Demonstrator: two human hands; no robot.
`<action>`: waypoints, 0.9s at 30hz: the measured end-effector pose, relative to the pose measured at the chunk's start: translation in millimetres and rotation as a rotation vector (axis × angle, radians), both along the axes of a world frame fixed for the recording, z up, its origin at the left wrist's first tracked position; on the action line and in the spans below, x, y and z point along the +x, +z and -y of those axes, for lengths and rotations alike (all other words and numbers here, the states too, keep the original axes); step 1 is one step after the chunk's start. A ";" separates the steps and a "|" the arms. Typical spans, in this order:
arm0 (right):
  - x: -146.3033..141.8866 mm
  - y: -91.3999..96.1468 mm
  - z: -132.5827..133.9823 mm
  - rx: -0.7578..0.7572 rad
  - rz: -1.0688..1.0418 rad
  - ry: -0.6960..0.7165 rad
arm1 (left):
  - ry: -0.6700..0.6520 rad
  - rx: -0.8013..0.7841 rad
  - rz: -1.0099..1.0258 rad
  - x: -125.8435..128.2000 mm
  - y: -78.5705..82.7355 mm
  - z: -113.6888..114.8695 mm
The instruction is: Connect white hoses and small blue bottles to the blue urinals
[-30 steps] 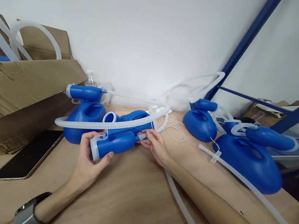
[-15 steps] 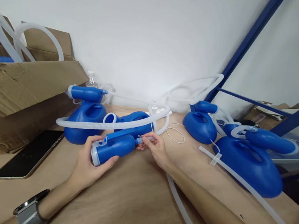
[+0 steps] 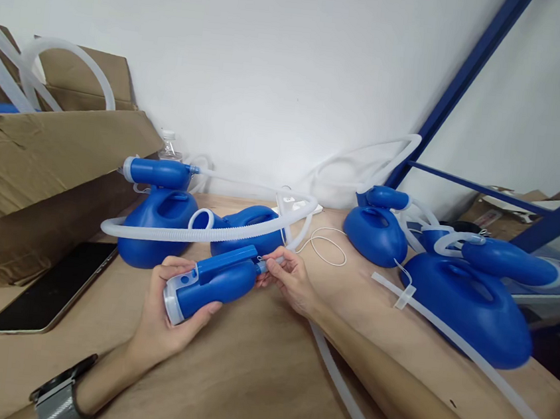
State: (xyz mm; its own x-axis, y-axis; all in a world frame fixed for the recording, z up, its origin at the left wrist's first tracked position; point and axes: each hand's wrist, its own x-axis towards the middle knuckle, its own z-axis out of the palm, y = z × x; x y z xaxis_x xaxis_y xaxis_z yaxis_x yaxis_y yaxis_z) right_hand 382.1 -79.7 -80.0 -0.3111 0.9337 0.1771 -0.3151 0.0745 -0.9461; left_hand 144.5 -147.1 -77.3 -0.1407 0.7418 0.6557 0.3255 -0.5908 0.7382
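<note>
My left hand (image 3: 172, 311) is wrapped round a blue plastic urinal funnel (image 3: 226, 286) with a translucent cap (image 3: 173, 302) at its near-left end. The funnel is held tilted above the table, its narrow end toward the right. At that end my right hand (image 3: 289, 278) pinches a translucent hose (image 3: 278, 261), close by a small wire clip (image 3: 261, 259). The fingers partly hide the joint between hose and funnel. Just behind lies a blue urinal bottle (image 3: 250, 233) with an open white-rimmed mouth (image 3: 202, 219), and a ribbed hose (image 3: 217, 234) crosses over it.
On the left stand a cardboard box (image 3: 59, 166) with hoses, a black phone (image 3: 51, 289) and a blue bottle with its funnel (image 3: 158, 173). More blue bottles (image 3: 464, 309) sit on the right, near a blue metal frame (image 3: 457, 88). A thin white cord (image 3: 329, 246) curls on the table (image 3: 222, 377).
The funnel in my left hand has dropped slightly and shifted a little, still against the hose end. My right hand keeps its pinch almost in place. The view has moved slightly.
</note>
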 end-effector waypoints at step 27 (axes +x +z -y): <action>4.3 0.8 1.2 0.038 0.100 0.172 | 0.122 -0.091 -0.045 -7.8 1.5 -8.4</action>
